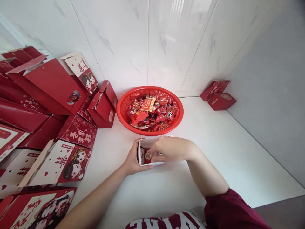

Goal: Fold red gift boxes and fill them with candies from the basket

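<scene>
An open-topped box (140,158) with white inner walls stands on the white surface in front of me. My left hand (132,160) is wrapped round its left side, thumb at the back and fingers along the front. From the right, my right hand (168,149) dips into the box with bent, closed fingers, slightly blurred. Beside those fingertips a small pale item (147,155) shows against red contents; what the fingers hold is hidden. Just behind the box sits a red oval plastic basket (179,119), heaped with red-wrapped packets (148,104), a yellow-and-red one on top.
Many red and white gift boxes (53,86) printed with cartoon couples crowd the left side, some stacked and tilted. Two small red boxes (222,101) stand in the far right corner. A tiled wall (171,47) closes the back, and a grey panel (269,89) the right.
</scene>
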The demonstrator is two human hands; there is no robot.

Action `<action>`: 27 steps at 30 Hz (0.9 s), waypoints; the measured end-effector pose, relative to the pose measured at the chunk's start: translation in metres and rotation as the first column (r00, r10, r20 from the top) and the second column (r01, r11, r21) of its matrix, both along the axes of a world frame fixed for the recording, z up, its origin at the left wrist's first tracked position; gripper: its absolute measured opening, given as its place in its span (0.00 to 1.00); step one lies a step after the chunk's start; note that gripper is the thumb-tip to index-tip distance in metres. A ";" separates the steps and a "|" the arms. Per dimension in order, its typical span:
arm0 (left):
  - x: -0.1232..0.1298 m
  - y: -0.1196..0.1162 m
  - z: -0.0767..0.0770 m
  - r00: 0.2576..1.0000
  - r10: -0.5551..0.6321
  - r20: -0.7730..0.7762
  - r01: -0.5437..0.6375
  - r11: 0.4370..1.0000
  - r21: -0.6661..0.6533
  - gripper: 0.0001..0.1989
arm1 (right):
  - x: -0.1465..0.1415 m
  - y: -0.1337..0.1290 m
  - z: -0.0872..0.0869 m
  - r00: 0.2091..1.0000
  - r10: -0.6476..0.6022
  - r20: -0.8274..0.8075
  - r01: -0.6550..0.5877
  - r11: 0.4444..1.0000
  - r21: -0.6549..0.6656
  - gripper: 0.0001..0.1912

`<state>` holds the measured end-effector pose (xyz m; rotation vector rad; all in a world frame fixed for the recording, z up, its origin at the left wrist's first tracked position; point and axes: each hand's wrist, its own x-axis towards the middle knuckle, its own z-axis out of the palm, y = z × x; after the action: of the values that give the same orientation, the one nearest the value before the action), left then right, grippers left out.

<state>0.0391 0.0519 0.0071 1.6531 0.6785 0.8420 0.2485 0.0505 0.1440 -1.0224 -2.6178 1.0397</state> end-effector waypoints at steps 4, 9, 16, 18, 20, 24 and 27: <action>-0.001 0.000 0.000 1.000 -0.027 0.009 0.027 1.000 -0.003 0.48 | 0.025 0.014 0.004 0.974 -0.175 -0.147 0.192 0.975 0.113 0.11; -0.001 0.000 -0.001 0.999 -0.034 -0.001 0.034 0.999 -0.011 0.49 | 0.044 0.046 -0.016 0.836 -0.525 -0.162 0.548 0.775 0.314 0.14; 0.000 0.000 0.003 0.999 -0.045 0.023 0.046 0.998 -0.042 0.48 | 0.017 0.061 -0.038 0.920 -0.290 -0.265 0.363 0.884 0.294 0.17; 0.001 0.000 0.003 0.999 -0.045 0.028 0.047 0.998 -0.050 0.48 | 0.007 0.063 -0.041 0.901 -0.304 -0.311 0.401 0.858 0.323 0.16; 0.001 0.000 0.003 0.998 -0.045 0.033 0.046 0.997 -0.053 0.47 | 0.001 0.065 -0.046 0.876 -0.350 -0.333 0.463 0.804 0.373 0.16; 0.001 0.000 0.003 0.998 -0.047 0.041 0.049 0.997 -0.063 0.48 | -0.001 0.070 -0.056 0.884 -0.412 -0.223 0.468 0.787 0.402 0.17; 0.001 0.000 0.004 0.998 -0.048 0.043 0.051 0.997 -0.065 0.48 | 0.000 0.071 -0.058 0.903 -0.411 -0.124 0.427 0.830 0.358 0.20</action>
<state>0.0400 0.0521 0.0107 1.5827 0.6280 0.8078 0.2480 0.1211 0.0861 -1.3629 -2.2676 0.4270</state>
